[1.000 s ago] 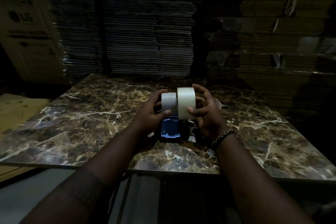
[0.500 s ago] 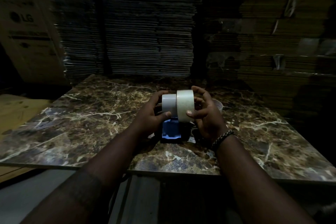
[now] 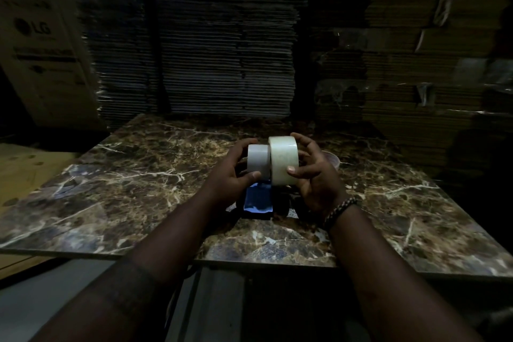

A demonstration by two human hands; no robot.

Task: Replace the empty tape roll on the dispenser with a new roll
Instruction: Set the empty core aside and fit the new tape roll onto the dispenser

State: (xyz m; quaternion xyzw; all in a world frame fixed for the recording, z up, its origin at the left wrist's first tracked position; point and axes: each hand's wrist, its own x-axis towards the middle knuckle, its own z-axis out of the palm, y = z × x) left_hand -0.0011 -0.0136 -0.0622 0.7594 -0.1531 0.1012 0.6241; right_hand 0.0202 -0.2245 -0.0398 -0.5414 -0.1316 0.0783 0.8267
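Note:
A blue tape dispenser (image 3: pixel 257 200) stands on the marble table (image 3: pixel 133 183), its handle end toward me. My left hand (image 3: pixel 231 175) wraps around a smaller pale cylinder (image 3: pixel 258 161) at the dispenser's top, thumb under it. Pressed against that cylinder's right side is a larger, wider new tape roll (image 3: pixel 283 159), gripped by my right hand (image 3: pixel 313 172) with thumb in front and fingers over the back. The two pale rounds touch side by side. Whether the small cylinder is the dispenser's hub or an empty core is unclear in the dim light.
A small clear round object (image 3: pixel 331 161) lies on the table behind my right hand. Tall stacks of flattened cardboard (image 3: pixel 222 36) rise behind the table. A printed carton (image 3: pixel 41 55) stands at the left, with a wooden board (image 3: pixel 25 172) below it.
The hands and both pale rounds have hardly shifted; the larger roll stays pressed against the smaller cylinder, and my right fingers have spread slightly around it.

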